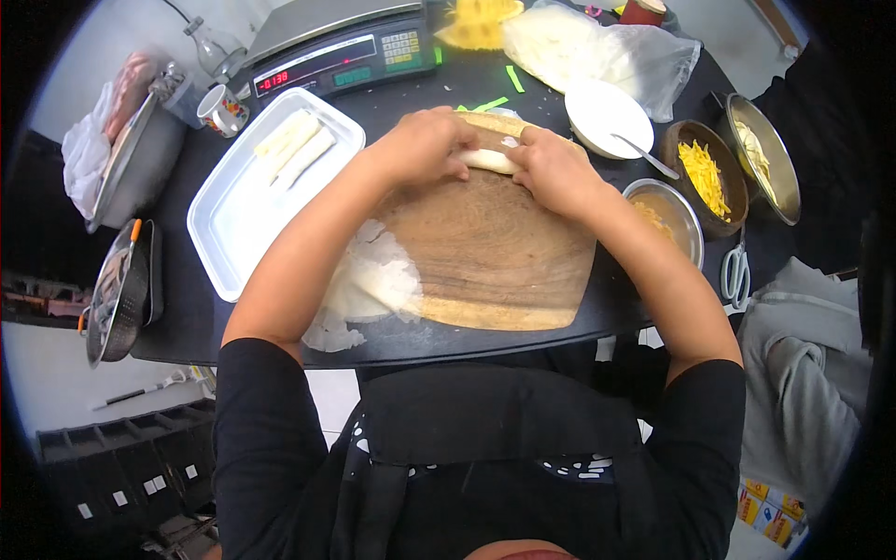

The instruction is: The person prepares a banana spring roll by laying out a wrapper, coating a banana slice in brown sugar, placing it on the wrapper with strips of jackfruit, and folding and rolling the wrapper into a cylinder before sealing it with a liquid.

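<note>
A pale rolled wrapper [488, 162] lies across the far part of a wooden board [490, 245]. My left hand [432, 143] grips its left end and my right hand [553, 168] its right end, fingers curled over it. Thin, torn-edged wrapper sheets [381, 280] rest partly on the board's near left corner and partly on the black table. Several finished rolls [294, 148] sit side by side in a white plastic tray [217, 231], left of the board. A small white scrap lies on the board just beyond the roll.
Right of the board stand a white bowl [602, 112] with a spoon, a wooden bowl of yellow strips [703, 180], a metal bowl of orange-brown filling [654, 220], a steel bowl [784, 168] and scissors [736, 273]. Behind are a digital scale [343, 56] and a plastic bag [651, 63].
</note>
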The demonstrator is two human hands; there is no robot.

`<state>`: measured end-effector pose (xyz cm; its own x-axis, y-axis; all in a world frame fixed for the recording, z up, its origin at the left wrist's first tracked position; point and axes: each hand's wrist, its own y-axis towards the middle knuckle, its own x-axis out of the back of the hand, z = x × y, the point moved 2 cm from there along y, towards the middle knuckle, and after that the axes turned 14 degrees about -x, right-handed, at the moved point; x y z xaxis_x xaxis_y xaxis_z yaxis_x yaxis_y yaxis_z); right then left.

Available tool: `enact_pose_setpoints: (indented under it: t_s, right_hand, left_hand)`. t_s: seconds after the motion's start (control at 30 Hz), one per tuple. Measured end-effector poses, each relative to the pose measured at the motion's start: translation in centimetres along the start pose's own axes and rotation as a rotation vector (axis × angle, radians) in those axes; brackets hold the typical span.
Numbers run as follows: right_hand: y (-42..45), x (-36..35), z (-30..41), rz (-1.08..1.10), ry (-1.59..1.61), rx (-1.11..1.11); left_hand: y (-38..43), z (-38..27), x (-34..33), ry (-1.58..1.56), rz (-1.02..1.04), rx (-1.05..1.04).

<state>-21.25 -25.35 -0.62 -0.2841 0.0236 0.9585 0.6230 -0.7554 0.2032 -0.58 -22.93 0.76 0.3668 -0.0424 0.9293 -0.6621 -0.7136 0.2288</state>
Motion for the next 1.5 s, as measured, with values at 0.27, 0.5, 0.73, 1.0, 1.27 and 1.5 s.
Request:
enact_pose_setpoints:
  t_s: [0.27,0.5,0.73,1.0,1.27,1.5]
  right_hand:
    - [2.7,1.9,-1.5,0.324,0.214,-0.278]
    - [2.7,1.4,-1.4,0.345,0.240,-0.203]
    - [-0.7,1.9,1.0,0.417,0.170,-0.024]
    - [-3.0,1.5,0.9,0.636,0.402,-0.197]
    - [-6.4,1.5,2.7,0.100,0.245,0.030]
    - [-7.1,0.4,1.8,0.011,0.368,-0.110]
  left_hand:
    - [1.0,0.8,0.0,0.013,0.023,-0.002]
    - [1.2,2.2,-0.7,-0.168,0.079,0.153]
    - [-1.0,-2.2,0.2,-0.221,0.226,0.115]
    - [-3.0,-3.3,-0.7,-0.492,0.198,0.185]
    - [-4.0,-1.8,-1.4,-0.328,0.006,-0.002]
    - [-4.2,-5.0,-0.4,-0.213,0.017,0.117]
